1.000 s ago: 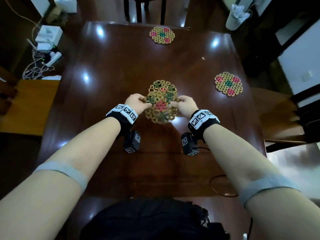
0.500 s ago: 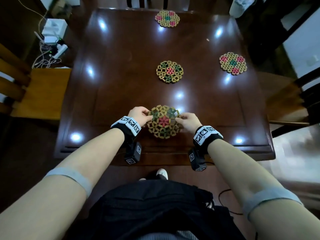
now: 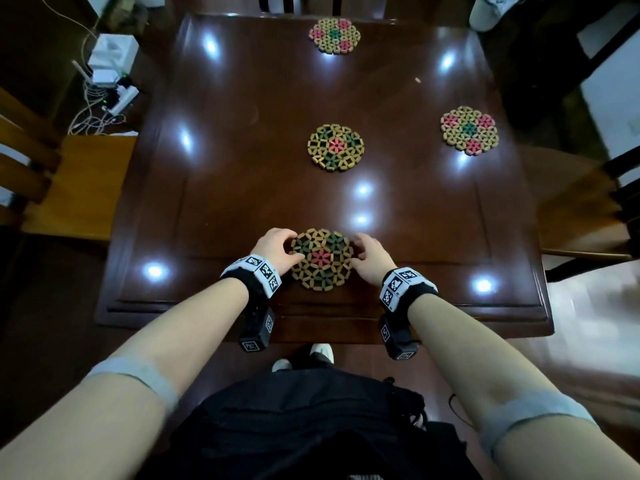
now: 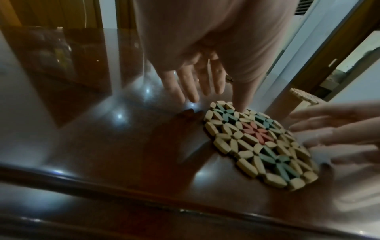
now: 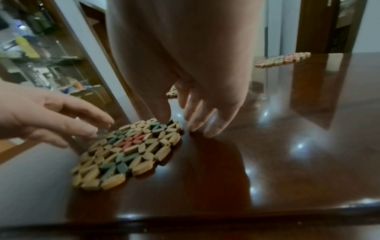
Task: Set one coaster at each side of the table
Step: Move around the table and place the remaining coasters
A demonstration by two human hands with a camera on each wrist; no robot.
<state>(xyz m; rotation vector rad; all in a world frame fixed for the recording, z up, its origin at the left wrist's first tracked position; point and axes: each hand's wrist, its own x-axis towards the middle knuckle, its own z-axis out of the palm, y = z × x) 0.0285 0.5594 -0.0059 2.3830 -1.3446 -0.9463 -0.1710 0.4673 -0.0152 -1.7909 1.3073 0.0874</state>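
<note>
A round woven coaster (image 3: 322, 259) with a red middle lies flat on the dark wooden table (image 3: 242, 202), close to its near edge. My left hand (image 3: 282, 249) sits at the coaster's left rim and my right hand (image 3: 363, 252) at its right rim. In the left wrist view the left hand (image 4: 213, 97) has straight fingers, and its thumb tip touches the coaster (image 4: 261, 142). The right wrist view shows the right hand (image 5: 180, 123) relaxed, thumb on the coaster (image 5: 131, 151). A like coaster (image 3: 335, 147) lies at the table's centre. Pink-flowered coasters lie at the right side (image 3: 469, 129) and the far side (image 3: 334, 34).
A wooden chair (image 3: 69, 181) stands at the table's left side and another chair (image 3: 588, 202) at the right. White boxes and cables (image 3: 107, 81) lie on the floor at the far left. The table's left side holds no coaster.
Both hands brought the top coaster from the centre stack back to the near edge and laid it flat. Their pinch has loosened, and one coaster stays at the centre.
</note>
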